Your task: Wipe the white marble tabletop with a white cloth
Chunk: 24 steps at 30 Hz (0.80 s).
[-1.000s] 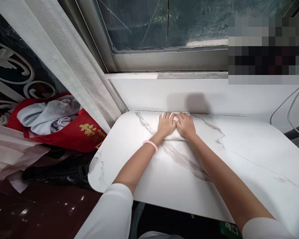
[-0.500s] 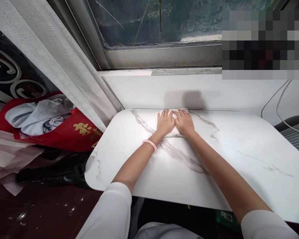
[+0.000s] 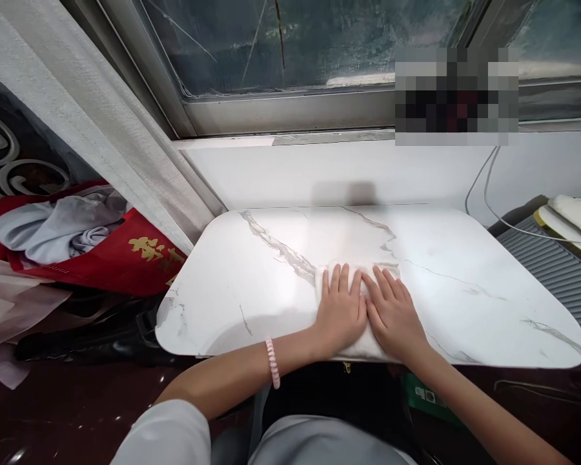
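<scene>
A folded white cloth (image 3: 363, 345) lies on the white marble-patterned table (image 3: 266, 284), close to its near edge. My left hand (image 3: 341, 310) presses flat on the cloth's left part, fingers stretched forward, with a pink coil band (image 3: 272, 363) around the wrist. Beside it my right hand (image 3: 394, 313) lies flat on the cloth's right part, its fingers slightly spread. The two hands touch or nearly touch at the thumbs. Much of the cloth is hidden under them.
Behind the table stand a white wall and a window (image 3: 290, 113). A pale curtain (image 3: 126, 129) hangs at the left, beside a red bag (image 3: 140, 258) stuffed with grey-white fabric. White cables (image 3: 487, 187) run down at the right, near a grey ribbed object (image 3: 547, 258).
Both hands have drawn the cloth from the table's wall side back to the near edge, slightly rightward. The view has shifted a little to the right.
</scene>
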{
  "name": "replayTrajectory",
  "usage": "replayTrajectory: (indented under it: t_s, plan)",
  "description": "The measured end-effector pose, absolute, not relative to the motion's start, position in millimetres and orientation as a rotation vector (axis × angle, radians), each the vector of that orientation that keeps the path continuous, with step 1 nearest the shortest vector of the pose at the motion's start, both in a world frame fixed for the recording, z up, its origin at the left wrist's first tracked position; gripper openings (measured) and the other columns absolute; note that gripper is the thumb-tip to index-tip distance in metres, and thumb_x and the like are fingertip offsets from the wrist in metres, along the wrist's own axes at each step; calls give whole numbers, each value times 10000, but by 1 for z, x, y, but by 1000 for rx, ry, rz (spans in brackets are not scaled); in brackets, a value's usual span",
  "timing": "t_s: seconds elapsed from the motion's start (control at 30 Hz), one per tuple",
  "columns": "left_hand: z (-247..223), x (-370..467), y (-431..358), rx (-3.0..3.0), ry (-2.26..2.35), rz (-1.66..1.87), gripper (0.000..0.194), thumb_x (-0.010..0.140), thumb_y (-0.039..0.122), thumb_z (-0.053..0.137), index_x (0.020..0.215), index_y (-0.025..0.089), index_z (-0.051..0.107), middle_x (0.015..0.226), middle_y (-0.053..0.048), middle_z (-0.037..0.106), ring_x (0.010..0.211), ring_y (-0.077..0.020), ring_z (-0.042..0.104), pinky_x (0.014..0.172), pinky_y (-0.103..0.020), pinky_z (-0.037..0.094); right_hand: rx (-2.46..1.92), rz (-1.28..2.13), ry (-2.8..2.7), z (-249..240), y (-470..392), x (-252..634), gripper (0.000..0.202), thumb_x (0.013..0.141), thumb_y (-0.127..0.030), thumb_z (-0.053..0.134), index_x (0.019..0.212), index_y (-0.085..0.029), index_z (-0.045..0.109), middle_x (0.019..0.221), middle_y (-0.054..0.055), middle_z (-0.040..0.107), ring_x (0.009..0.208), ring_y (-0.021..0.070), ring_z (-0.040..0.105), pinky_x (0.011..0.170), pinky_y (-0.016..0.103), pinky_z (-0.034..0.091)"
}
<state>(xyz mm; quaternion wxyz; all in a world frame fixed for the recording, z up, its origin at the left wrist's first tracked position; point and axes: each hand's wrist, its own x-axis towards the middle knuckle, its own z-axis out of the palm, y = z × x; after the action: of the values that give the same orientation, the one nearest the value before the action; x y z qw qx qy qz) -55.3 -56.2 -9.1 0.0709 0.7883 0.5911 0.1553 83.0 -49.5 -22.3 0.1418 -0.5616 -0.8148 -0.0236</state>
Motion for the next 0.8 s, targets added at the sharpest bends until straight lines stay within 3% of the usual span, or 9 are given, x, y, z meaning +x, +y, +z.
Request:
replayTrajectory:
  t_s: [0.23, 0.5, 0.8]
  plan:
    - [0, -38, -55, 2291, 1570, 378, 531, 990, 314, 329, 1492, 141, 315, 1584, -150, 243, 1477, -284, 146, 1200, -522, 153, -1588, -114, -2317, -22, -57, 115, 508, 967, -299, 279, 1434, -189, 446, 1517, 106, 414, 1417, 260, 332, 1120, 487, 318]
    - [-5, -20, 47, 2299, 1751, 522, 471, 980, 324, 370, 1430, 199, 426, 1521, -78, 397, 1418, -231, 309, 1197, -428, 189, -1597, -55, -2309, -21, 55, 126, 491, 944, -286, 296, 1374, -186, 510, 1484, 109, 462, 1378, 277, 391, 1111, 482, 320]
    - [-11, -5, 150, 2375, 1832, 537, 446, 982, 299, 333, 1402, 208, 450, 1474, -74, 450, 1380, -230, 351, 1177, -432, 223, -1669, 12, -2216, -19, 158, 130, 495, 909, -257, 324, 1360, -199, 519, 1469, 98, 476, 1358, 266, 401, 1112, 461, 313]
